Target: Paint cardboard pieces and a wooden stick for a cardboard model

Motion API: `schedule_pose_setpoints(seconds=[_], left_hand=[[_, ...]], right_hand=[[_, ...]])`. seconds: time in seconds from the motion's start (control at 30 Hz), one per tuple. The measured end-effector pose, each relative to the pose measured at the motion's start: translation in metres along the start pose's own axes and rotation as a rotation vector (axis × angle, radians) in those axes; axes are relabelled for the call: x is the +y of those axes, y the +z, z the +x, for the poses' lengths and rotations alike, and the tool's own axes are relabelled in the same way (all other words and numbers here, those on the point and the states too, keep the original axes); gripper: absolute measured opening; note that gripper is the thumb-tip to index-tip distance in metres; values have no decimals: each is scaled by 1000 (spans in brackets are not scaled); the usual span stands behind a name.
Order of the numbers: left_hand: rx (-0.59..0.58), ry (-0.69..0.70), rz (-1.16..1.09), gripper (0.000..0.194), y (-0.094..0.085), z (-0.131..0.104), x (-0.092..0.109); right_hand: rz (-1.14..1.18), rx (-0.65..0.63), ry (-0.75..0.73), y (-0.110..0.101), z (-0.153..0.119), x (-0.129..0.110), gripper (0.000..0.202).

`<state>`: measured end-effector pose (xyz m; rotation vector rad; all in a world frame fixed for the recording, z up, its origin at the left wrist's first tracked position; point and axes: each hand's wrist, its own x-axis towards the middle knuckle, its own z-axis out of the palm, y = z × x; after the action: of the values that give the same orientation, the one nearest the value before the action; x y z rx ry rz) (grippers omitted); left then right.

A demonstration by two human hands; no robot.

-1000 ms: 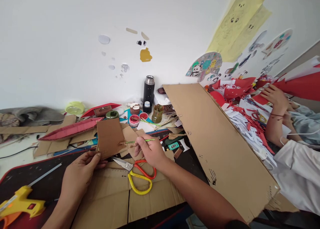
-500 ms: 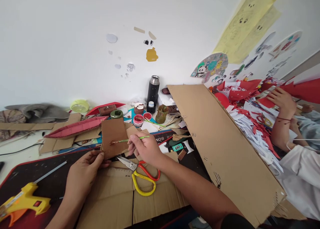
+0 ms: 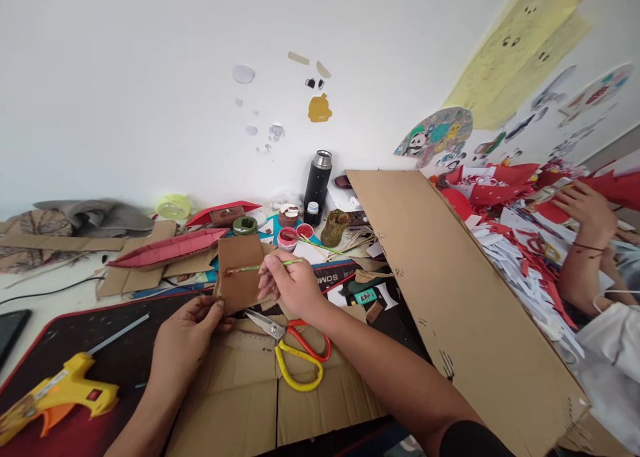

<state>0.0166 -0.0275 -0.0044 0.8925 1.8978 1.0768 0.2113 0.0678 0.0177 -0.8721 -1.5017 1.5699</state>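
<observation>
— What does each hand have hold of?

— The right hand (image 3: 290, 289) pinches a thin green paintbrush (image 3: 265, 266) between fingers and thumb. The left hand (image 3: 187, 334) grips the lower edge of a small brown cardboard piece (image 3: 239, 270) and props it up, tilted, above the table.

— And what has changed in the last second?

— The brush tip was at the card's right edge. Half a second on it sat mid-card, and now it rests near the left edge. The stroke has crossed the whole face, so the painting appears to be moving along, though how much stays bare is hard to tell.

— What lies around them?

— Red and yellow scissors (image 3: 295, 350) lie just below the right hand on flat cardboard (image 3: 240, 404). Paint pots (image 3: 289, 237) stand behind the card. A yellow glue gun (image 3: 55, 394) rests well to the left, and another person's arm (image 3: 583, 244) works far right.
</observation>
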Motion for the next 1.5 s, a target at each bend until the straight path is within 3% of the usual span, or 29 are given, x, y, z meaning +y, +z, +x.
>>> schedule_pose_setpoints(seconds=[0.17,0.37,0.5,0.73,0.97,1.07,1.2,1.33,1.5], left_hand=[[-1,24,-18,48,0,3,-5],[20,-3,-31,50,0,0,1],[12,14,15,52,1,-1,3],[22,1,22,49,0,-1,2],[15,-6,46,49,0,0,1],[6,-13,50,53,0,-1,2],[-16,-36,31,57,-1,-3,7],[-27,-47,37,59,-1,-2,8],[-38,-46,75,61,-1,0,6]], right_hand=[[-21,-39,4,6,-1,-5,64],[-12,-105,17,-8,-22,-7,65],[6,-68,19,-16,-26,-6,66],[-61,-60,-27,-4,-2,-2,60],[-134,158,-67,-31,36,2,54],[-140,147,-76,-36,34,0,55],[-117,54,-52,-37,10,-1,60],[-111,70,-3,-47,-6,-2,63],[-120,123,-30,-50,15,0,58]])
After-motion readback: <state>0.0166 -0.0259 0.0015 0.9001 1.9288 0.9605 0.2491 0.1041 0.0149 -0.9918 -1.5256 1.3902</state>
